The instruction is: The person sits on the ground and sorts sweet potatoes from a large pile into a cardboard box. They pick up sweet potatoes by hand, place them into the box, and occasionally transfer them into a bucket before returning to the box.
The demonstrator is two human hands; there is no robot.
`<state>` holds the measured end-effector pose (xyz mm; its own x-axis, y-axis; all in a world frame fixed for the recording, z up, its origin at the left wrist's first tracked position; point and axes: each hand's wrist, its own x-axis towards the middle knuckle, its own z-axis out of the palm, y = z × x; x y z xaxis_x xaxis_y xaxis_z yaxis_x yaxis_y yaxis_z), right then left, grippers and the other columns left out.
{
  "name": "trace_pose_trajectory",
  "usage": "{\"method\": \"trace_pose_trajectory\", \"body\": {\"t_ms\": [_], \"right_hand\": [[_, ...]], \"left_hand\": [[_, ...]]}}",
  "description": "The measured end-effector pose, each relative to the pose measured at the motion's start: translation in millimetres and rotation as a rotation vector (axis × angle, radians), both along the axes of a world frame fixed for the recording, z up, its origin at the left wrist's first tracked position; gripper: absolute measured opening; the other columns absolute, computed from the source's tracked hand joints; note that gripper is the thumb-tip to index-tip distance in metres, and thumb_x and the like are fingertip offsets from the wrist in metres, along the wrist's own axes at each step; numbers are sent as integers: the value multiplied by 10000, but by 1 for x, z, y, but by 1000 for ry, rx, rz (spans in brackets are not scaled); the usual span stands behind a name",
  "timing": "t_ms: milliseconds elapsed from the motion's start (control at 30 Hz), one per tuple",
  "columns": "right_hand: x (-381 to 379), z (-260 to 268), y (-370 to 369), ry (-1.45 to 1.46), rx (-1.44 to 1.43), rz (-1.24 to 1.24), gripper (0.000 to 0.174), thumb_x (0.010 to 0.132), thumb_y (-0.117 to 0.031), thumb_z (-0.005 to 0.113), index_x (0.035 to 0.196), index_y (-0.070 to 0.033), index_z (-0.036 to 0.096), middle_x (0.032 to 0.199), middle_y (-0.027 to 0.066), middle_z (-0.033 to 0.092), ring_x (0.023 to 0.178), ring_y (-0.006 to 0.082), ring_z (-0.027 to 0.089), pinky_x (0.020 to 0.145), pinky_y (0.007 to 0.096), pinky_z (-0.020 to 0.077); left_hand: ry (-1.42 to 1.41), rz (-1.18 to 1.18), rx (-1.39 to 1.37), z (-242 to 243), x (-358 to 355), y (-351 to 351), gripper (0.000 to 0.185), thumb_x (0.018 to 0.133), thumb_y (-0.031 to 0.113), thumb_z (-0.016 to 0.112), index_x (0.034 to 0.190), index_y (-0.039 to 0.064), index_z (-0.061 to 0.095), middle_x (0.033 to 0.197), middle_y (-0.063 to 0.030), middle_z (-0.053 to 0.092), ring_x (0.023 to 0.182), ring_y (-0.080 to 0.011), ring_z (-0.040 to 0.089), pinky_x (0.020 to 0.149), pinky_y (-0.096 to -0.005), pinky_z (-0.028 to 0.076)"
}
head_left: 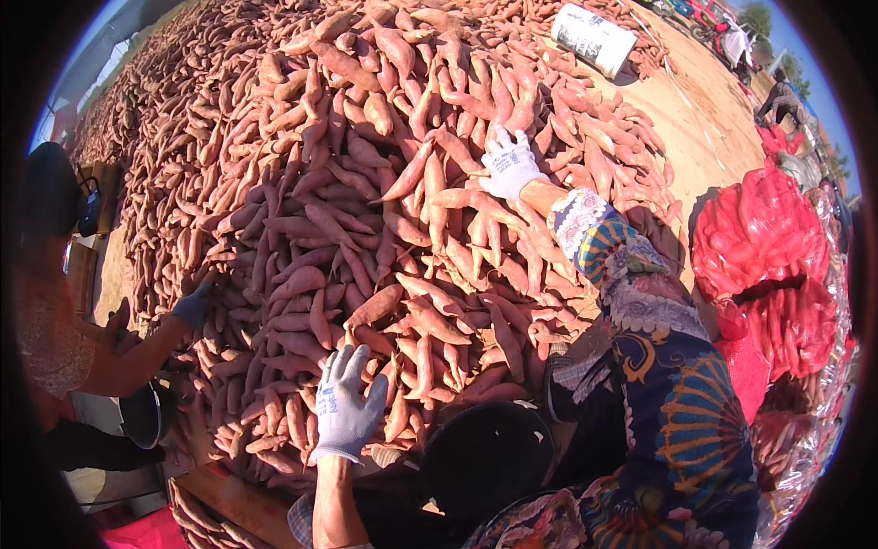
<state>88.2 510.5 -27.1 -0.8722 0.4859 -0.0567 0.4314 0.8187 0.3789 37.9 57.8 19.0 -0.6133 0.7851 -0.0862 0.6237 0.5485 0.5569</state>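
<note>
A large heap of reddish sweet potatoes (374, 305) spreads before me. My left hand (348, 405), in a pale knit work glove bearing print, lies low over the near side of the heap. Its thumb stands apart from the fingers, and no sweet potato shows in its grasp. Farther up and to the right, my right hand (509, 165) wears a matching glove and rests on the sunlit sweet potatoes. Its fingertips reach over the roots there; whether they grip one is hidden. Between my legs stands a black bucket (487, 460), its inside in deep shadow.
A white bucket (593, 40) lies on its side on the far right edge of the heap. Red bags filled with sweet potatoes (761, 233) stand at right. On the left, another person's gloved hand (194, 307) touches the heap, near a dark bucket (142, 415). A cardboard box (233, 504) sits at lower left.
</note>
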Motion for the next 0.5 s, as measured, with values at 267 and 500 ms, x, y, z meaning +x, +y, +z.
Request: {"method": "trace_pose_trajectory", "body": {"t_ms": [267,500], "right_hand": [[52,-34,18,-54,277,215,285,898,-189,512,1139,-55,583,1359,171,493,1408,327,286,770,409,508],[162,-17,-44,-265,339,503,425,900,-203,509,1293,-39,526,1472,207,382,1400,328,313,862,453,480]], "left_hand": [[-18,-44,-4,-2,5,13,510,815,273,652,1248,12,579,1319,-233,526,1263,-398,456,1059,-451,366],[-8,-89,17,0,22,20,522,825,312,640,1258,26,577,1317,-223,531,1261,-379,464,1053,-437,375]]}}
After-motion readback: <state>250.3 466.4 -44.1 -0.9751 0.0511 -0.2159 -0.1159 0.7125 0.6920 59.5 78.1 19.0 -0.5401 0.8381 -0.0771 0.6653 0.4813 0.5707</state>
